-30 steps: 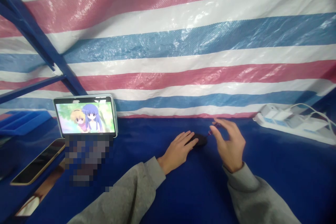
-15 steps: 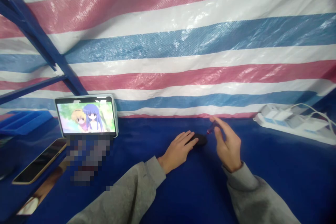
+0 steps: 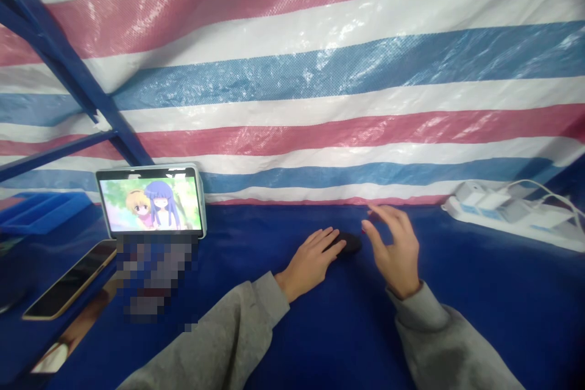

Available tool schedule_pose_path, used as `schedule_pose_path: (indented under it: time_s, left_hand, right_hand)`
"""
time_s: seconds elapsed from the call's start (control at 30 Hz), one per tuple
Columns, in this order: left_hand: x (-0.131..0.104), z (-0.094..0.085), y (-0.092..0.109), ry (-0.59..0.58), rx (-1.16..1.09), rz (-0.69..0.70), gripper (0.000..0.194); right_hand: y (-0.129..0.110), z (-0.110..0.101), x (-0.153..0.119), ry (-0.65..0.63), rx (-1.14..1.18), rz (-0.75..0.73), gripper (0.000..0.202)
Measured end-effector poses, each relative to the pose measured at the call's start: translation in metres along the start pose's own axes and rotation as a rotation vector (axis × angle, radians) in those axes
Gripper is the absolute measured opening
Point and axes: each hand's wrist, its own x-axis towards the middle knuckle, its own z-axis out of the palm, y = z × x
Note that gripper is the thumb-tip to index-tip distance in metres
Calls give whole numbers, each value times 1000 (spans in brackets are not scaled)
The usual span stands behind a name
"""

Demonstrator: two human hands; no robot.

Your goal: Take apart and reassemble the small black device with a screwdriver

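A black computer mouse (image 3: 351,244) lies on the blue table. My left hand (image 3: 311,259) holds its left end, the fingers laid over the top and the thumb along the near side. Just to the right and a little above the table is my right hand (image 3: 397,250). Its thumb and fingers are curved towards each other around a small, slim, dark thing with reddish ends (image 3: 364,230). Most of that thing is lost against the blue background, so its kind is unclear. The right hand is apart from the mouse.
On the left, a tablet (image 3: 153,202) playing a cartoon leans upright, with a phone (image 3: 70,283) lying before it. Behind these sits a blue divided tray (image 3: 50,210). A white power strip (image 3: 516,225) with chargers and cables lies at right. Striped sheeting (image 3: 320,79) hangs behind.
My right thumb and fingers have shifted and turned the small dark thing, which shows less now. My left hand and the mouse have stayed put.
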Motion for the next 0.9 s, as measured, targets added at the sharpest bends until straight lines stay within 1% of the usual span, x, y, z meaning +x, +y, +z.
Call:
schedule_pose_path:
  time_s: [0.07, 0.17, 0.23, 0.4, 0.5, 0.57, 0.67, 0.73, 0.83, 0.9]
  left_hand:
    - [0, 0, 0, 0, 4, 0, 41]
    - [0, 1, -1, -6, 9, 3, 41]
    - [-1, 1, -1, -10, 18, 9, 43]
    - [-2, 2, -2, -7, 23, 6, 47]
    - [-2, 3, -3, 1, 5, -5, 48]
    - [-2, 4, -4, -2, -9, -5, 47]
    - [-2, 3, -4, 5, -21, -17, 43]
    - [-1, 3, -4, 18, -24, -33, 41]
    - [0, 1, -2, 21, -17, -42, 39]
    - [0, 0, -1, 13, -9, -40, 38]
  right_hand:
    - [0, 0, 0, 28, 13, 8, 31]
    - [1, 0, -1, -32, 80, 34, 38]
    - [1, 0, -1, -54, 77, 46, 38]
    - [1, 2, -1, 30, 14, 37, 32]
    - [2, 2, -2, -28, 70, 45, 38]
    - [2, 2, -3, -48, 62, 30, 39]
    - [2, 2, -3, 19, -1, -22, 38]
    - [2, 2, -3, 42, -8, -31, 41]
    - [3, 2, -2, -24, 23, -17, 44]
    - [2, 2, -2, -36, 10, -14, 40]
